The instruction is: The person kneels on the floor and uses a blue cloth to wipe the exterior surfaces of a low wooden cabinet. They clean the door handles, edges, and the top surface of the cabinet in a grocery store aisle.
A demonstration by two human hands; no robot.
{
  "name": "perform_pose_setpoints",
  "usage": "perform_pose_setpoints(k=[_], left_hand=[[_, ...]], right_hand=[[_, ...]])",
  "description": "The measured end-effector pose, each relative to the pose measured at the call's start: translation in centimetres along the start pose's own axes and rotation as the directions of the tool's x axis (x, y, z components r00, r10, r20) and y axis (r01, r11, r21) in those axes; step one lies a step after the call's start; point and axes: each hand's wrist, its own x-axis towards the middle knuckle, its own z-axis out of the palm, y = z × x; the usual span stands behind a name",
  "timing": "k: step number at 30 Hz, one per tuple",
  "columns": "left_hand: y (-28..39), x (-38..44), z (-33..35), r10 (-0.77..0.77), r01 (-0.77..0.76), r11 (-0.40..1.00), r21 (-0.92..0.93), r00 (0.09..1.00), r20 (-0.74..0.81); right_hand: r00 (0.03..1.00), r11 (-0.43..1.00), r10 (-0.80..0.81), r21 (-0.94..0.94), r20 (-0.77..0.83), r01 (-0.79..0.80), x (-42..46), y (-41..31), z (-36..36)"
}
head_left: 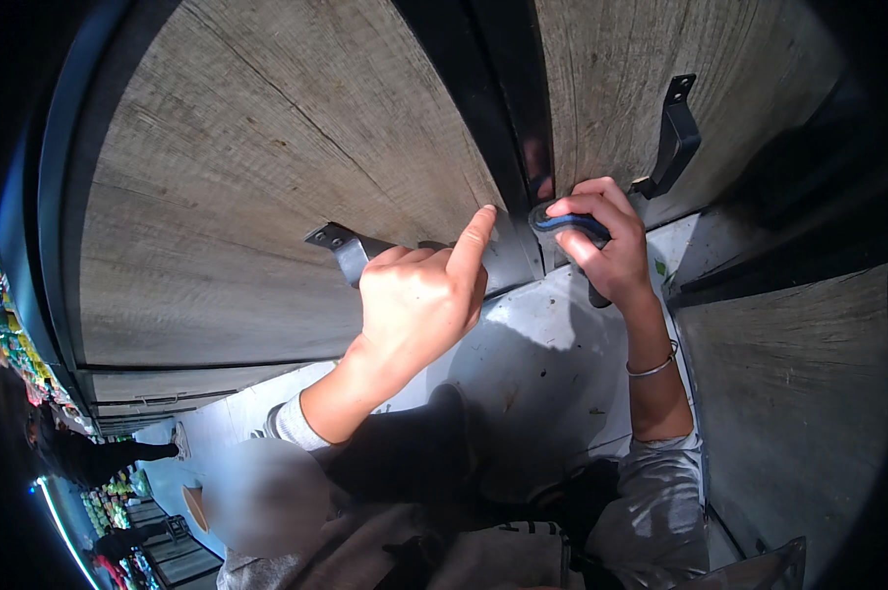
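Observation:
My left hand [425,295] is curled at the black metal handle [347,254] of a wood-grain door panel [289,162], the bar running in behind its fingers. Its index finger is stretched out towards the panel's dark frame; whether the tip touches is hard to tell. In my right hand [614,236] is a dark grey pad with a blue layer [573,221], pinched between thumb and fingers. This pad lies close against the lower end of the black frame upright [514,125] between two panels. A metal bangle [654,365] circles my right wrist.
A second wood-grain panel [614,88] with a black handle [676,140] stands to the right; another panel [798,383] is nearer me. Bits of leaf and dirt dot the pale floor [540,361]. At far left are a person in dark clothes [105,450] and shelved goods [20,339].

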Motion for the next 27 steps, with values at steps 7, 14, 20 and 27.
perform_pose_setpoints(k=[7, 14, 20, 27], left_hand=[[0.8, 0.2, -0.8, -0.029, 0.02, 0.989, 0.147, 0.998, 0.059], [-1.1, 1.2, -1.5, 0.223, -0.182, 0.909, 0.376, 0.972, -0.068], [-2.4, 1.5, -1.7, 0.339, -0.287, 0.846, 0.449, 0.94, -0.037], [-2.0, 1.3, -2.1, 0.239, -0.232, 0.872, 0.43, 0.97, 0.039]], right_hand=[[0.999, 0.999, 0.04, -0.011, 0.017, -0.04, -0.2, -0.4, -0.1], [1.0, 0.999, 0.013, -0.034, -0.009, -0.014, -0.4, 0.2, -0.2], [0.999, 0.999, 0.041, 0.013, 0.004, -0.042, -0.2, 0.4, -0.1], [0.999, 0.999, 0.039, 0.015, 0.006, -0.039, -0.3, 0.5, 0.0]])
